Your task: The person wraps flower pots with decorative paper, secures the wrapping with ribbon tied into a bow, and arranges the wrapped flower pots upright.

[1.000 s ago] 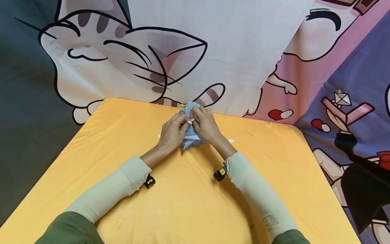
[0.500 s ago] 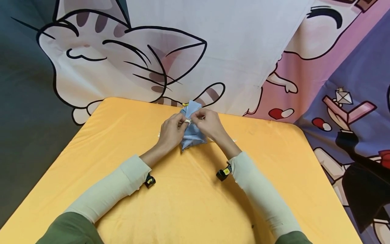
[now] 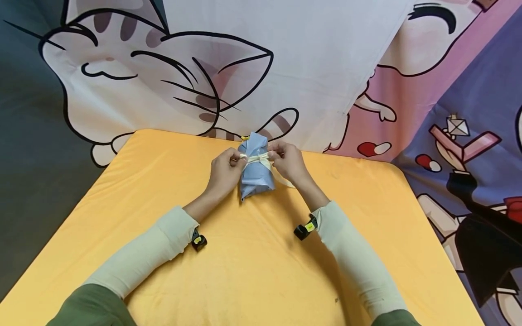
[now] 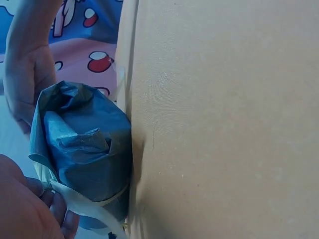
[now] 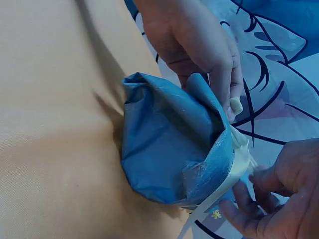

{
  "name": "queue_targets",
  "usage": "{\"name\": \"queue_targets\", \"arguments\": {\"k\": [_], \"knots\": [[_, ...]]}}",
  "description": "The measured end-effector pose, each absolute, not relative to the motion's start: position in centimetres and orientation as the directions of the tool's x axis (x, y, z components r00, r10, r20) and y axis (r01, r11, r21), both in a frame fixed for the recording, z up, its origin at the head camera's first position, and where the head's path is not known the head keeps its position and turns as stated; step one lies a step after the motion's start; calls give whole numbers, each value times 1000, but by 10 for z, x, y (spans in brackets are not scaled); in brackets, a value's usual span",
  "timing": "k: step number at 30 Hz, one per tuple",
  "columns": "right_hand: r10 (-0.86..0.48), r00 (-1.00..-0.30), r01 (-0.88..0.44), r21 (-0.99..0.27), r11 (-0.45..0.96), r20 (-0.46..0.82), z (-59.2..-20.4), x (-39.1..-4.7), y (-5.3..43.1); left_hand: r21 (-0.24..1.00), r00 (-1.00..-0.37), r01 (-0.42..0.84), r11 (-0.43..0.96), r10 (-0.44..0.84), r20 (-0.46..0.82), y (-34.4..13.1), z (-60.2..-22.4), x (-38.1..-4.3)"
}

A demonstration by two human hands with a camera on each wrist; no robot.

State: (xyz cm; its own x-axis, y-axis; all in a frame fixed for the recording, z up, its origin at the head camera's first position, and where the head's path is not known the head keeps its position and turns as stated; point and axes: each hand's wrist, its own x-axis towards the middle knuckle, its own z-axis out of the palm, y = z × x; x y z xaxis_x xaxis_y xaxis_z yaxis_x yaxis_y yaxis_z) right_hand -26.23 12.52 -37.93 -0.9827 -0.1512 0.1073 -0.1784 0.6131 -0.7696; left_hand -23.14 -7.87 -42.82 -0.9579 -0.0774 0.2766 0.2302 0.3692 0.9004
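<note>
A bundle wrapped in blue paper (image 3: 256, 174) lies near the far edge of the table, its folded end facing me. Around its middle runs a cream ribbon (image 3: 258, 158), gathered into a bow-like knot on top. On the left side of the knot, my left hand (image 3: 224, 170) pinches a piece of the ribbon between thumb and fingers. Opposite it, my right hand (image 3: 288, 162) pinches the ribbon's other side. In the right wrist view a loose ribbon tail (image 5: 212, 199) hangs down along the blue paper (image 5: 164, 149).
The yellow cloth-covered table (image 3: 253, 262) reaches from my arms to the backdrop. Behind it hangs a printed curtain (image 3: 318, 68) with cartoon figures. A small yellow thing (image 3: 245, 137) shows at the bundle's far end. Dark floor (image 3: 36, 194) lies to the left.
My hands have moved apart, the right one to the right and the left slightly left. The ribbon knot, covered by fingers before, now shows stretched between them. The bundle stays in place.
</note>
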Motion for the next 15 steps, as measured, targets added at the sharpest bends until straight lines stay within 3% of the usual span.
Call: {"name": "queue_targets", "arguments": {"k": [4,9,15], "knots": [[-159,-987,-128,-755,643,32,-381,-260,131,915,-964,174,364,-127,234,-80,-429,-234],[-160,-976,57,-887,459,-145,-390,-259,141,933,-980,58,354,-158,121,-83,-431,-236],[-125,-956,217,-928,304,-265,-400,-258,146,967,-987,-54,251,-158,-14,-86,-431,-238]]}}
